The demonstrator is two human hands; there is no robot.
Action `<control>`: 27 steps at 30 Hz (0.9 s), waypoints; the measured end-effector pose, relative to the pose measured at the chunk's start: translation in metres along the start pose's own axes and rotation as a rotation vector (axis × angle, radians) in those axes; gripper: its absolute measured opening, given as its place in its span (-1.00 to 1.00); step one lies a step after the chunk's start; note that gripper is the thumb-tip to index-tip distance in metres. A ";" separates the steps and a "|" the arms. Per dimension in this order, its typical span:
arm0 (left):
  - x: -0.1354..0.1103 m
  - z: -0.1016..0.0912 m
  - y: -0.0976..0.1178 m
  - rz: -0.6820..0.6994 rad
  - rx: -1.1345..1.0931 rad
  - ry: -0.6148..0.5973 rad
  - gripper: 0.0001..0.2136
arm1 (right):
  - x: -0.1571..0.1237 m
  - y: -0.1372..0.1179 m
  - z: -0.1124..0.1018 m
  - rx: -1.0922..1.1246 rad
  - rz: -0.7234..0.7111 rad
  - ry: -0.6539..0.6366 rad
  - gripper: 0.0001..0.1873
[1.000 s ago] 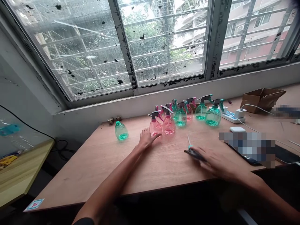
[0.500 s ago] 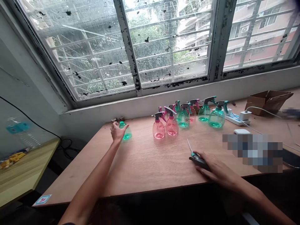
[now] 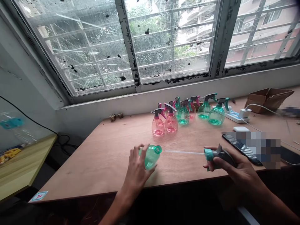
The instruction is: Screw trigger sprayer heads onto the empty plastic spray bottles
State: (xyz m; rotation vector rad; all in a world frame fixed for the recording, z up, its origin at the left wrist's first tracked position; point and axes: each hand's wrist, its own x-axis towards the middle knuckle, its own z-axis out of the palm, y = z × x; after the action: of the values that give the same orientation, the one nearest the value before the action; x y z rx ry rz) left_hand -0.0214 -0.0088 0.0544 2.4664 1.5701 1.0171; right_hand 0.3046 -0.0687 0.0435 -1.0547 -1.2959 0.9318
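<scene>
My left hand point(image 3: 138, 165) is wrapped round a clear green bottle point(image 3: 152, 157), which tilts to the right with its open neck facing the other hand. My right hand point(image 3: 231, 162) grips a spray head point(image 3: 217, 157), grey with a teal collar. From that collar a thin, pale dip tube point(image 3: 184, 152) points left, its tip close to the bottle's mouth but apart from it. Both things are held over the front part of the wooden table point(image 3: 105, 162).
Several pink and green spray bottles point(image 3: 171, 122) with heads on stand at the back. Right of them are a white power strip point(image 3: 236, 117), a cardboard box point(image 3: 267, 101), a white case point(image 3: 241, 129) and a dark phone point(image 3: 241, 148). Two small brown blocks point(image 3: 112, 117) sit by the wall.
My left hand has taken the green bottle from the back left to the front middle and tilted it. My right hand has lifted the spray head and turned its tube to point left.
</scene>
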 end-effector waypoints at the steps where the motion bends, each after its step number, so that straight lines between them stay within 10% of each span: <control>1: -0.001 0.001 0.007 0.031 0.025 -0.004 -0.34 | 0.001 0.000 -0.001 0.021 -0.008 0.009 -0.67; 11: 0.003 0.030 0.025 0.200 -0.112 -0.087 -0.16 | 0.012 0.002 0.007 -0.013 0.086 -0.093 -0.59; 16: -0.012 0.038 0.031 0.122 -0.286 -0.062 -0.24 | 0.018 0.010 0.021 0.035 0.128 -0.280 -0.63; 27: -0.007 0.042 0.017 -0.156 -0.694 -0.093 -0.28 | 0.042 0.032 0.038 0.258 0.183 -0.176 -0.67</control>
State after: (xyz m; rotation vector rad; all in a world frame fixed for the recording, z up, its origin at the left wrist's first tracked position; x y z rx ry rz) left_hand 0.0129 -0.0098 0.0242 1.8589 1.1016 1.1497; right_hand 0.2705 -0.0169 0.0239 -0.9149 -1.1946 1.3180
